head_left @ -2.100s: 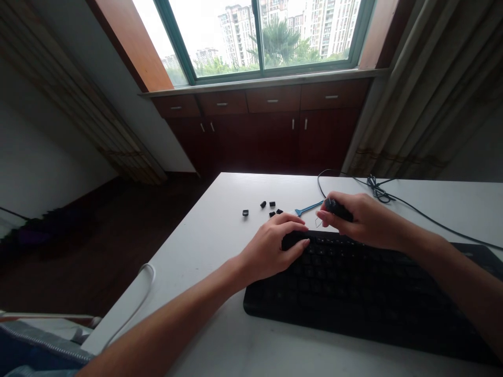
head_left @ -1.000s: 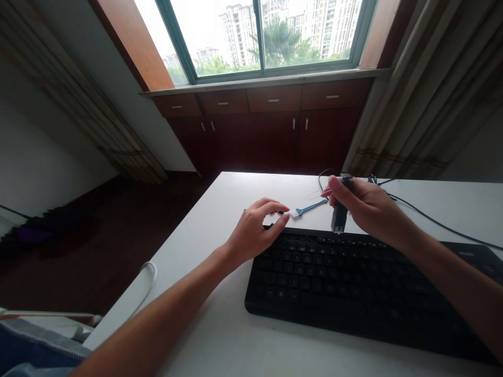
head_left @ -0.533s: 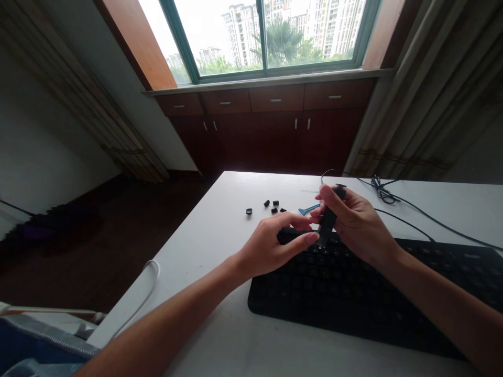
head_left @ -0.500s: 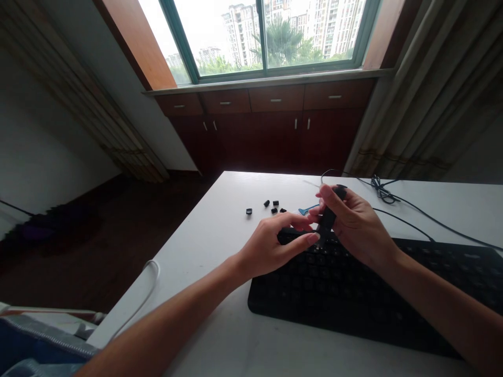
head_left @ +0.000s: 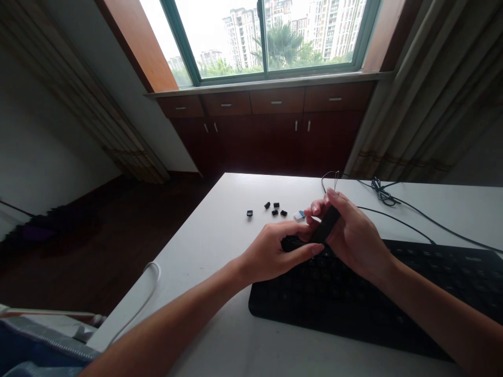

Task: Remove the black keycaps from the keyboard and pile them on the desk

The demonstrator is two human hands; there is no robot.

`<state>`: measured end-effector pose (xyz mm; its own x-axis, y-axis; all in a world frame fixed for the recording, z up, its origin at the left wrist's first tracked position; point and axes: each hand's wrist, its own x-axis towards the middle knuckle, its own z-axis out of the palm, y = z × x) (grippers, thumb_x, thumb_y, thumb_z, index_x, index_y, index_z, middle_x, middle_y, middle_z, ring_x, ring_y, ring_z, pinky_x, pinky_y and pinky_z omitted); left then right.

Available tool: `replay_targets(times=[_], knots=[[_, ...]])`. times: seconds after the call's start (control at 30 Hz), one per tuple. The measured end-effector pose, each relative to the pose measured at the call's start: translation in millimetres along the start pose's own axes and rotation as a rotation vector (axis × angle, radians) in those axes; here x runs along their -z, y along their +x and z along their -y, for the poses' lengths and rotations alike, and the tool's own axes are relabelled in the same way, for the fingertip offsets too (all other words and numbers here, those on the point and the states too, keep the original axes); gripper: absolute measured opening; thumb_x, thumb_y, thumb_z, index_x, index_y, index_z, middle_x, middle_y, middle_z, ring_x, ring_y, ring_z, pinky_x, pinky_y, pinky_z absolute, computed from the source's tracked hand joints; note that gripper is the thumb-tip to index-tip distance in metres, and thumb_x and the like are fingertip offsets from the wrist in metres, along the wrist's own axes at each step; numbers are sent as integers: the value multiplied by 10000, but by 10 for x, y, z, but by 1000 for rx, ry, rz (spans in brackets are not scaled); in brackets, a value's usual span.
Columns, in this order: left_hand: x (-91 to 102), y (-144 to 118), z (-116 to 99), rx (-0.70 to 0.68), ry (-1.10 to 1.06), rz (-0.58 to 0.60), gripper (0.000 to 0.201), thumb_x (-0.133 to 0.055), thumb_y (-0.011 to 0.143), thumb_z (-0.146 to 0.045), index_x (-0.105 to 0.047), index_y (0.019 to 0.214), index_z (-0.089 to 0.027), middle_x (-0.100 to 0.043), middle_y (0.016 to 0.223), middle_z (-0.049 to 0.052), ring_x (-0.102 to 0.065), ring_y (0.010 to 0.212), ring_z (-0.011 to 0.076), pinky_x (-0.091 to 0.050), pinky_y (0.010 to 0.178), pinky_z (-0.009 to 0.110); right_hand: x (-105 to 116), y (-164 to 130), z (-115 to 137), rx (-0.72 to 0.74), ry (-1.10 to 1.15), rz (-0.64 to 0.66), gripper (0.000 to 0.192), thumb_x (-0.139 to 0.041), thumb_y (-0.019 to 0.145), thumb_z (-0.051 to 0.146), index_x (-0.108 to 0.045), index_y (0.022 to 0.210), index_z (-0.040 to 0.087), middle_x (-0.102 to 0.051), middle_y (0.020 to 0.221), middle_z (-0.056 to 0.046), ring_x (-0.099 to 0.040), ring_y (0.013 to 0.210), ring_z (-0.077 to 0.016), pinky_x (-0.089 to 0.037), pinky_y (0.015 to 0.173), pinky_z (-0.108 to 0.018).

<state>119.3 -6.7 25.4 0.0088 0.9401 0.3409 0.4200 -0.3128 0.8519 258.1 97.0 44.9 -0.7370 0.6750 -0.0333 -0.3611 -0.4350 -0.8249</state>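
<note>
Between my hands is a black-handled keycap puller [head_left: 326,226], tilted, with its thin wire loops sticking up past my right fingers. My right hand [head_left: 353,230] is closed around the handle. The thumb and fingers of my left hand [head_left: 271,248] pinch its lower end, just above the keyboard. The black keyboard [head_left: 306,301] lies under both hands, and they hide part of its upper left keys. Close to my right fingertips is a small blue-and-white brush-like piece [head_left: 299,215], partly hidden. Several loose black keycaps [head_left: 276,205] lie on the table beyond my left hand.
The white table [head_left: 220,230] ends on the left above a dark floor. Black cables [head_left: 383,191] lie bundled at the back right. A white cable [head_left: 153,283] hangs over the left edge. A wooden cabinet [head_left: 259,131] stands under the window.
The puller has turned in my hands: its wire loops now point up, and its handle end is down in my left fingers. My right hand has shifted slightly; the keycaps stay put.
</note>
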Motion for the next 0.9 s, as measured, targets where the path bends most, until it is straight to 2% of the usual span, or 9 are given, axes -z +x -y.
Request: replay_targets(times=[0.1, 0.2, 0.3, 0.4, 0.5, 0.6, 0.7, 0.77, 0.9], knots=[[2, -4, 10, 20, -3, -7, 284, -666, 910, -297, -676, 1148, -141, -717, 1022, 61, -658, 908, 164, -537, 867, 301, 55, 13, 68, -17, -194, 53, 284, -648, 879, 496, -568, 912, 226, -617, 915, -11, -643, 894, -199, -561, 811, -367], [20, -2, 35, 57, -11, -45, 281, -655, 920, -301, -679, 1159, -155, -726, 1071, 63, -669, 952, 167, -534, 874, 291, 184, 45, 216, -108, -504, 197, 329, -700, 858, 454, -600, 1062, 216, -663, 1029, -49, -649, 970, -215, -534, 865, -371], [34, 7, 60, 73, 2, -114, 274, -673, 910, -317, -692, 1141, -171, -737, 1027, 42, -678, 913, 144, -536, 819, 251, 298, 76, 350, -153, -754, 261, 372, -743, 825, 431, -620, 1085, 196, -674, 1041, -62, -636, 909, -190, -514, 780, -317], [34, 9, 80, 99, 16, -143, 289, -684, 902, -342, -697, 1145, -187, -743, 1003, 33, -685, 886, 140, -542, 783, 244, 319, 90, 358, -137, -803, 334, 344, -731, 837, 427, -640, 1060, 181, -686, 975, -46, -595, 785, -143, -474, 679, -274], [30, 1, 98, 114, 74, -157, 295, -699, 888, -368, -707, 1131, -201, -745, 977, 28, -688, 869, 148, -539, 782, 263, 283, 92, 272, -62, -776, 397, 331, -673, 884, 445, -652, 1079, 180, -697, 999, -49, -597, 804, -141, -477, 690, -271], [34, 1, 115, 91, 151, -174, 300, -702, 885, -378, -702, 1137, -216, -735, 955, 20, -675, 849, 147, -529, 778, 273, 298, 95, 221, 74, -927, 382, 315, -604, 927, 471, -649, 1063, 190, -686, 975, -47, -616, 843, -168, -504, 713, -296], [40, 15, 135, 42, 190, -156, 265, -632, 940, -351, -676, 1159, -208, -714, 1016, 37, -661, 915, 157, -524, 833, 298, 399, 98, 233, 214, -1095, 323, 272, -573, 951, 452, -605, 1062, 206, -668, 978, -46, -630, 865, -185, -535, 737, -322], [40, 22, 155, 15, 245, -144, 234, -576, 974, -317, -663, 1160, -204, -695, 1047, 51, -644, 956, 170, -514, 870, 326, 482, 93, 235, 278, -1129, 301, 250, -530, 978, 431, -572, 1086, 209, -660, 980, -48, -633, 852, -179, -546, 745, -329], [35, 13, 199, -15, 358, -122, 195, -529, 989, -246, -649, 1140, -218, -675, 1090, 47, -616, 1013, 185, -482, 926, 365, 585, 52, 168, 372, -1150, 388, 197, -495, 1004, 353, -559, 1116, 204, -669, 993, -53, -644, 856, -171, -545, 798, -338]])
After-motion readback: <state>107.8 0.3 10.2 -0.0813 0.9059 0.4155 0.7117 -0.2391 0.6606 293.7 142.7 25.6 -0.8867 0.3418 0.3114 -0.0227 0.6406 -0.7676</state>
